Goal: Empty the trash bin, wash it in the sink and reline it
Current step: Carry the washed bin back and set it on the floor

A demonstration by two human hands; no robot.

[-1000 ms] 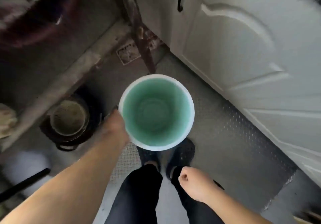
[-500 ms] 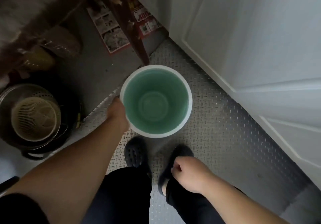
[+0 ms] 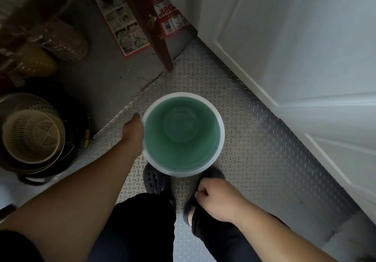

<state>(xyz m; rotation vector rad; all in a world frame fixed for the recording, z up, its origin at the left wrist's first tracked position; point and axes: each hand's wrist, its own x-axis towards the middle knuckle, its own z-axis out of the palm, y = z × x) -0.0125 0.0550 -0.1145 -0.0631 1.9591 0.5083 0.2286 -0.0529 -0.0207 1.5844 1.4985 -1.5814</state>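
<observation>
A round trash bin (image 3: 183, 133) with a white rim and a green inside is upright at the centre, seen from above, with nothing in it and no liner. My left hand (image 3: 133, 129) grips its left side just under the rim; the fingers are hidden behind the bin. Whether the bin rests on the floor or hangs just above it, I cannot tell. My right hand (image 3: 215, 198) is curled into a loose fist below the bin, over my right shoe, holding nothing.
White cabinet doors (image 3: 295, 58) run along the right. A dark wooden leg (image 3: 156, 38) stands beyond the bin, with printed leaflets (image 3: 126, 27) behind it. At the left, a beige colander sits in stacked pots (image 3: 32, 133). My dark shoes stand on the metal tread-plate floor (image 3: 254, 139).
The bin has gone lower toward the floor with my left hand on it, and my view has tipped further down. My right hand stays a loose fist near my legs.
</observation>
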